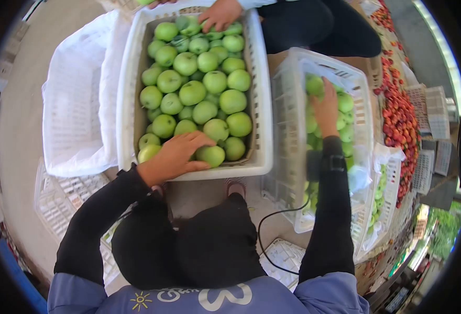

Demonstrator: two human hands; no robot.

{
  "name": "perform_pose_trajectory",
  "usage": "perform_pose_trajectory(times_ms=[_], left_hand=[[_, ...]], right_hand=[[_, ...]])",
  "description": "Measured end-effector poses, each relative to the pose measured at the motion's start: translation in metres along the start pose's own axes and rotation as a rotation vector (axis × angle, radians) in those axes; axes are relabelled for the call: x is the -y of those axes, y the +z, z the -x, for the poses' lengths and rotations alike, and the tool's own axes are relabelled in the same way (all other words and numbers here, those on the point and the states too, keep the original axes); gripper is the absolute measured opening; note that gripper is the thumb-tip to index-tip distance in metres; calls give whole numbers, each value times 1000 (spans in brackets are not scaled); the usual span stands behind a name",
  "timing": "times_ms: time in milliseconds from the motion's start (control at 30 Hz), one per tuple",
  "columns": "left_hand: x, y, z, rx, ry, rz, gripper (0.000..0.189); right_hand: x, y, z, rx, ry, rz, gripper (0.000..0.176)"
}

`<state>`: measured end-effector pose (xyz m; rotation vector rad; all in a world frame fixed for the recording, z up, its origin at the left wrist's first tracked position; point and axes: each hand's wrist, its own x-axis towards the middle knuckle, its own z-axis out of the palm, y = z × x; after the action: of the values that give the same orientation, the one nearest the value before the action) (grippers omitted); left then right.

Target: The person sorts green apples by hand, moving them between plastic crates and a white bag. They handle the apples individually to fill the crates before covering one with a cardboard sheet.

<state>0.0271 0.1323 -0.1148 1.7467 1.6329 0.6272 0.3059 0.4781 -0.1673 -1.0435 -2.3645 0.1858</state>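
Observation:
A large white crate full of green apples stands in front of me. At its near edge, my left hand curls its fingers and thumb around a green apple. To the right, my right hand reaches into a clear plastic-walled crate holding more green apples. Its thumb and fingers close around a green apple near the far end; part of the grip is hidden. Another person's hand touches the apples at the far end of the large crate.
A white lined crate stands at left, with slatted crates below it. Red fruit lies in a long heap at far right. A black cable loops beside my right arm. The other person's dark-clothed legs are at the top.

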Motion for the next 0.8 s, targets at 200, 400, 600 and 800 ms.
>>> perform_pose_trajectory(times_ms=[200, 400, 600, 800], left_hand=[[0, 6, -1, -39, -31, 9, 48], [-1, 11, -2, -77, -33, -2, 46], [-2, 14, -4, -126, -3, -13, 46], [0, 17, -2, -156, 72, -61, 58]], right_hand=[[11, -4, -32, 140, 68, 207, 63], [136, -75, 11, 77, 268, -660, 60], [220, -64, 73, 496, -274, -54, 56], [213, -56, 76, 585, -449, 52, 44]])
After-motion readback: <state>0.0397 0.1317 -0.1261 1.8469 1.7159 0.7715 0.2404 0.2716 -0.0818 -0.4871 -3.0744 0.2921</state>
